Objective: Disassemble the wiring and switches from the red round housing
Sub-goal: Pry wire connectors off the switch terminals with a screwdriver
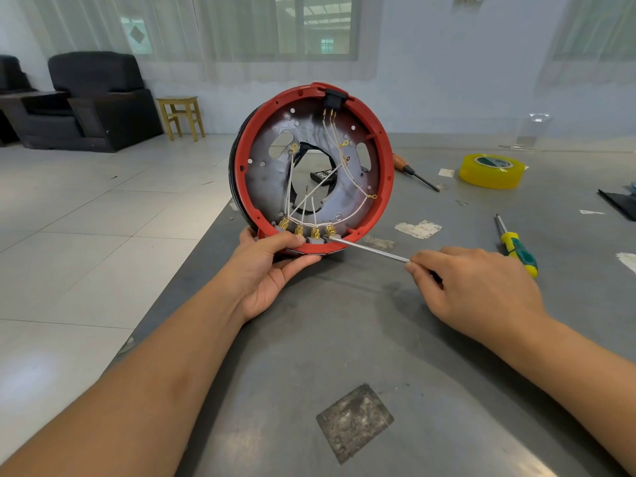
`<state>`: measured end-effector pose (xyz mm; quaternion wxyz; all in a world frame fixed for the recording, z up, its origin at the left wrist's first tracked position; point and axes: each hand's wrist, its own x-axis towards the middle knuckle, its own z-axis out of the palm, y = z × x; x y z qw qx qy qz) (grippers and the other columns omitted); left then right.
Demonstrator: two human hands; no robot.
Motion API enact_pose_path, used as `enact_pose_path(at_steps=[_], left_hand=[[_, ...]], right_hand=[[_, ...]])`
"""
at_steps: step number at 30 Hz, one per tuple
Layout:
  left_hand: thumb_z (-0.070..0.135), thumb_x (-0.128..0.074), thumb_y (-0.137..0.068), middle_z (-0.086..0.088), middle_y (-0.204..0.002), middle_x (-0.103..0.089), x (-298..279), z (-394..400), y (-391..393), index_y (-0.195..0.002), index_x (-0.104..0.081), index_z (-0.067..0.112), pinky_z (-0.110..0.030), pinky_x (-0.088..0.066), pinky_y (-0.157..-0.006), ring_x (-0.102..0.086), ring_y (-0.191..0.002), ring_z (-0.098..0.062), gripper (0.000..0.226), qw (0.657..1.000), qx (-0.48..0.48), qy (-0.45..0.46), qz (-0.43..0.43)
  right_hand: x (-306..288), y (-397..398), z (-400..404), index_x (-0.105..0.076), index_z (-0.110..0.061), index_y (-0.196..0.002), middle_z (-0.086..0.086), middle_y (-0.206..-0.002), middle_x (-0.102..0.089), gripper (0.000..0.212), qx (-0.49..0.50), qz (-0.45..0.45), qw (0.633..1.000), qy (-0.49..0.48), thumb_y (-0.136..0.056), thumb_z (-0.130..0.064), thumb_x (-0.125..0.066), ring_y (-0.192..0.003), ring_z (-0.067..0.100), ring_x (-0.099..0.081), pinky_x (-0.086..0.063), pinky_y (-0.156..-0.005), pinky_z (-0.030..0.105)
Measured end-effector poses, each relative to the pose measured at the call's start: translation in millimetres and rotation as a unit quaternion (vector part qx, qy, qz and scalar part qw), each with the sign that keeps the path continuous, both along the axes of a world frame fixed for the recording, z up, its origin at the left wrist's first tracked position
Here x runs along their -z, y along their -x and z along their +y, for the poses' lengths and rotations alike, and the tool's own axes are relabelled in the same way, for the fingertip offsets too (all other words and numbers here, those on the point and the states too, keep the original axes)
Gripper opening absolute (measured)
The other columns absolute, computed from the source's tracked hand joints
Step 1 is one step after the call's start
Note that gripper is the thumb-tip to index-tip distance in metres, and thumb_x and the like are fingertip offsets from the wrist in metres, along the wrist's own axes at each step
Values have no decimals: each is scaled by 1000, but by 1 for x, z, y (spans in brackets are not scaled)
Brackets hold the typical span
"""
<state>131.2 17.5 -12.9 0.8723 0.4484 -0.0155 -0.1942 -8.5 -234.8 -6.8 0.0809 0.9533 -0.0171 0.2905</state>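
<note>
**Screwdriver tip at the switch row of the red housing**

Both forearms reach in from the bottom edge over a grey metal table (344, 339), which carries a dull square patch (354, 423) close to the camera. Further in, the left hand (265, 270) grips the bottom rim of the red round housing (387, 187), thumb curled over the inner edge and fingers wrapped beneath, holding it on edge with its open side toward the camera at the table's left edge. The right hand (478, 287) has its fingers closed around a screwdriver (371, 248), index finger laid along the steel shaft; the handle is hidden in the palm. The tip touches the rightmost of the grey switches (315, 239) set in a row along the housing's lower rim. White wires (354, 187) with brass terminals run from these switches across the dark inner plate up to a black rocker switch (333, 98) at the top rim.

To the right on the table lie a green-and-yellow screwdriver (518, 247), a roll of yellow tape (492, 170) and a wooden-handled tool (414, 172). A black armchair (96, 98) and a wooden stool (182, 115) stand by the far wall.
</note>
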Motion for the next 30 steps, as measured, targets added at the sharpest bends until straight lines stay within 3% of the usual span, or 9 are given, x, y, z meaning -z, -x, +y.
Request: enact_pose_path(at_steps=[6, 12, 15, 19, 27, 30], left_hand=[[-20, -67, -86, -24, -125, -64, 3, 2, -3, -137, -46, 16, -57, -64, -82, -76, -102, -46, 66, 1000, 14, 11, -1], [-20, -69, -82, -25, -134, -65, 5, 2, -4, -145, -48, 27, -52, -65, -78, -74, -106, -49, 81, 999, 32, 4, -23], [-21, -71, -80, -22, -125, -71, 6, 1, -4, -149, -48, 31, -54, -64, -80, -74, -107, -49, 89, 999, 30, 2, -34], [-21, -74, -71, -20, -120, -76, 5, 1, -3, -153, -43, 39, -53, -65, -79, -74, -107, -49, 107, 998, 42, -5, -49], [-25, -68, -80, -17, -119, -77, 4, -1, 1, -153, -41, 41, -52, -65, -80, -73, -108, -49, 102, 996, 53, -26, -72], [-23, -69, -81, -15, -110, -79, 4, 0, 0, -154, -41, 38, -51, -65, -80, -74, -107, -48, 99, 996, 52, -20, -68]], right_hand=[[-1, -4, -7, -68, -45, -106, -17, -71, -62, 56, -36, 16, 999, -21, -97, -66, -17, -61, 9, -59, -51, -44, 26], [-4, -4, -8, -70, -45, -102, -17, -71, -64, 62, -40, 8, 999, -7, -95, -65, -12, -60, 10, -60, -40, -43, 17], [-8, -4, -10, -69, -42, -96, -15, -70, -63, 49, -34, 18, 999, 5, -97, -60, -23, -61, 14, -59, -48, -47, 23], [-13, -3, -13, -69, -40, -92, -13, -71, -63, 47, -37, 39, 998, 20, -96, -56, -26, -60, 16, -57, -36, -45, 20], [-17, -4, -18, -68, -42, -99, -13, -77, -65, 47, -42, 65, 996, 34, -96, -58, -24, -61, 14, -53, -22, -46, 19], [-11, -3, -17, -69, -41, -100, -14, -78, -66, 54, -50, 63, 997, 17, -96, -60, -19, -62, 14, -56, -30, -45, 19]])
